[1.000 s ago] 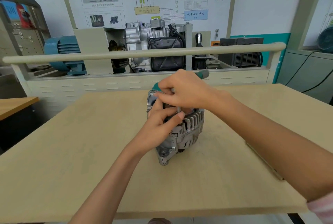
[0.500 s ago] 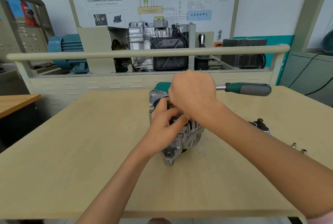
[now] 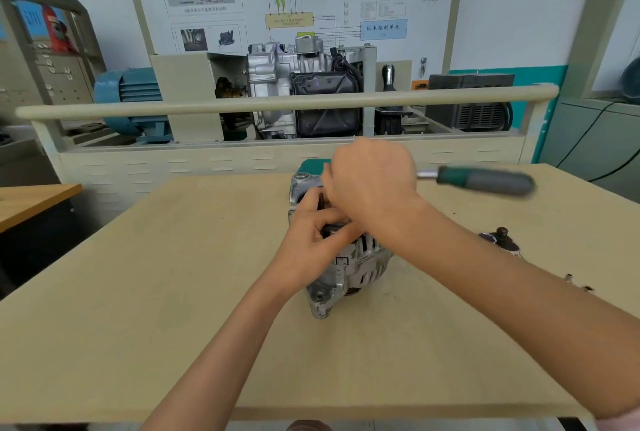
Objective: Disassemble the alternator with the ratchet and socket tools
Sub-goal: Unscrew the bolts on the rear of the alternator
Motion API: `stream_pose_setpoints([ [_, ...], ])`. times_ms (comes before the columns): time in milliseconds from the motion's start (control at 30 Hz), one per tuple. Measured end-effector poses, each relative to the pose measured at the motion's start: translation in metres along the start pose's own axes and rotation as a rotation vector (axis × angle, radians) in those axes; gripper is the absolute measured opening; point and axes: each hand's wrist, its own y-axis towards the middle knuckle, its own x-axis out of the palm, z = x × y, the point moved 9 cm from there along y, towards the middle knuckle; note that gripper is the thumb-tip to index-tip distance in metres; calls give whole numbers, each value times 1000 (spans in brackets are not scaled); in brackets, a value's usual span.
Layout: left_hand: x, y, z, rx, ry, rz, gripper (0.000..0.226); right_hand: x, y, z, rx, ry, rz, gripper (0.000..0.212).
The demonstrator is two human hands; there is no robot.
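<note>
Alternator (image 3: 349,268) stands on a light wooden table (image 3: 138,292), its long axis running from the near edge away toward the back, two hands working its top.

Left hand (image 3: 311,240) curls its fingers onto the housing; right hand (image 3: 372,181) closes over the ratchet (image 3: 485,180) head, whose green-and-grey handle points right, level with the table. Small dark part (image 3: 502,240) lies right of the alternator.
</note>
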Motion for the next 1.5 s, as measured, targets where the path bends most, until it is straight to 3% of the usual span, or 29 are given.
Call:
stream_pose_setpoints([
  [100,2,-1,2,-9,46,49,52,3,1,0,87,-63,-31,40],
  [200,5,-2,0,-43,74,4,25,0,2,3,64,-12,6,41],
  [267,5,-2,0,-51,47,-18,26,-6,-1,-1,-33,3,68,41],
  [367,3,-2,5,-15,11,-53,40,-10,-3,-12,-215,175,87,45],
  [533,0,-1,5,21,16,-99,19,-6,0,-8,-267,502,-3,47],
  [633,-4,-1,5,37,2,-40,20,-4,-1,-6,-124,285,15,43],
  [733,-2,2,2,34,39,37,54,-1,-3,-3,67,-37,8,42],
  [833,4,2,5,25,55,80,46,-7,-4,-9,94,-44,31,45],
  [1033,10,0,6,-2,44,-16,18,-15,-5,-10,-89,31,128,46],
  [1167,7,-1,3,-14,62,-37,34,-5,4,-13,-286,302,-7,47],
  [1267,4,-3,4,-13,25,-42,25,-4,5,-13,-326,441,-49,46],
  [1367,1,-1,-1,-3,42,-14,20,-2,4,-10,-241,393,-38,45],
  [1500,4,1,-6,-27,66,32,13,7,3,17,153,52,-39,42],
])
